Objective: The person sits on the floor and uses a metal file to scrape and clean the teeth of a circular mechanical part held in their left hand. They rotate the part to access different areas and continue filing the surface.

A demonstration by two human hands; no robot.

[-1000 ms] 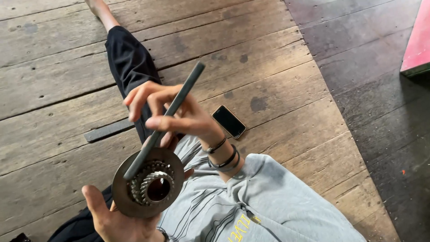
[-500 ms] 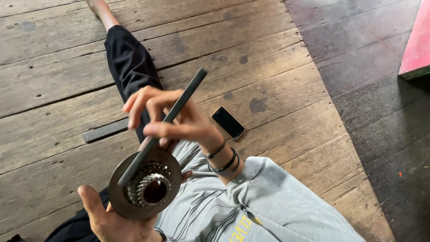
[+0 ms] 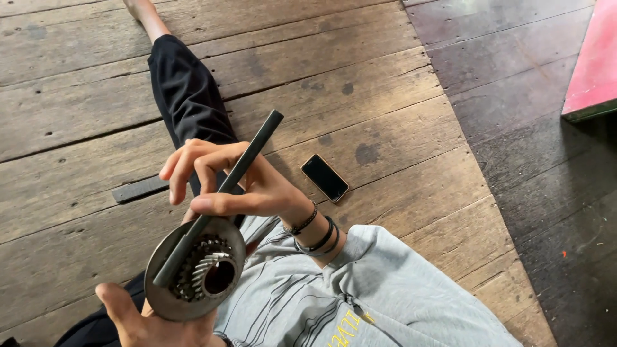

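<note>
Head view looks down on my right hand (image 3: 238, 186), whose thumb and curled fingers (image 3: 193, 160) pinch a long dark metal rod (image 3: 225, 193) near its middle, grasping it firmly. From that grip the rod runs up and away past my knuckles, and down toward me until its lower end rests across the face of a round metal disc with a toothed gear (image 3: 196, 273) at its centre. My left hand (image 3: 144, 321) cradles that disc from beneath, thumb stretched along its near edge and fingers hidden under it, so it is closed around the disc's rim. Just behind my right wrist sit dark bracelets (image 3: 315, 234), and beyond them the grey sleeve (image 3: 385, 289) of my shirt. Under my right fingers my leg in black trousers (image 3: 186, 90) stretches away across the wooden plank floor (image 3: 360, 71). A flat dark metal bar (image 3: 140, 189) lies on the boards just beside the fingertips' far side, and a phone (image 3: 325, 178) with a dark screen lies on the floor near my right wrist. Well apart, past the phone, a red-edged surface (image 3: 594, 64) shows at the corner.
</note>
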